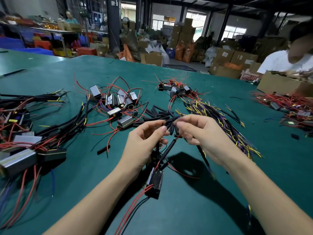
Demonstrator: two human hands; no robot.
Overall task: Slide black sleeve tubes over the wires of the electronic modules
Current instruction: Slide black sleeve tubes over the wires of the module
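- My left hand [144,138] and right hand [201,133] are close together, both pinching a short black sleeve tube [170,127] at the fingertips, above the green table mat [220,192].
- The small black box-shaped module [155,182] dangles below by its thin red wires [158,164]; one longer black sleeve [166,151] is already on.
- I judge the wire tips could fray or miss the tube mouth if misaligned.
- The dangling module's weight may tug the wire free.
- The brown cardboard box [277,83] is far right; its contents are hidden.

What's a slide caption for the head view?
Both hands thread a black sleeve tube onto a dangling black module above the green table.
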